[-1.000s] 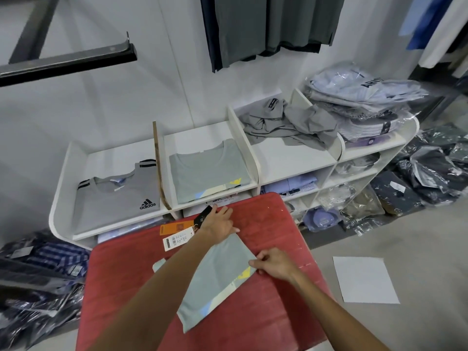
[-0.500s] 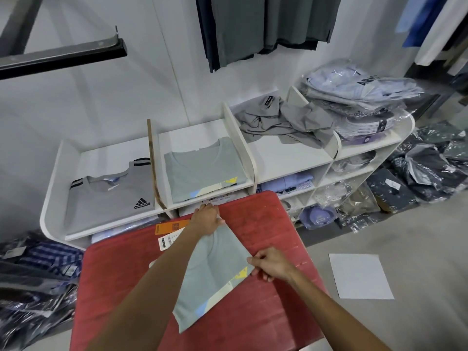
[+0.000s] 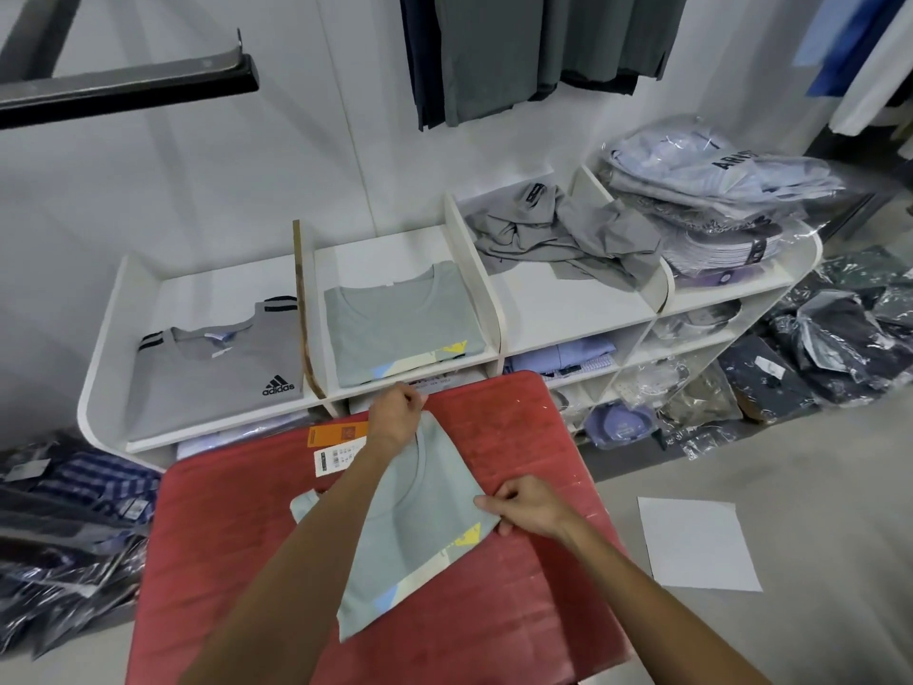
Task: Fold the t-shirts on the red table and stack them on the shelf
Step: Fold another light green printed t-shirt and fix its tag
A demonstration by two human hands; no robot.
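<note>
**Head view: both of your hands grip a folded pale green t-shirt on the red table**

Head camera looks down over your two bare forearms at a red table (image 3: 518, 437), with a white shelf (image 3: 568, 309) against the wall just beyond it.

A pale green t-shirt (image 3: 420, 536) lies folded on the table, turned at an angle so that one corner points toward the shelf and another toward you. A cream band with blue and yellow patches runs along its lower right edge.

Your left hand (image 3: 395, 417) is at the far corner of the shirt, fingers curled and pinching the fabric there. Your right hand (image 3: 528, 504) is at the right corner, fingers curled and gripping the edge of the cloth. An orange and white price tag (image 3: 338, 444) lies on the table just left of your left wrist.

On the top level of the shelf, the left compartment holds a folded grey t-shirt (image 3: 217, 368) with dark striped shoulders and a black logo. The middle compartment holds another folded green t-shirt (image 3: 395, 328) of the same colour as the one in your hands. The next compartment holds a crumpled grey garment (image 3: 558, 234). At the right end sits a stack of shirts in clear plastic bags (image 3: 716, 190).

Dark garments (image 3: 518, 47) hang on the wall above. A white sheet of paper (image 3: 696, 541) lies on the floor to the right of the table.
</note>
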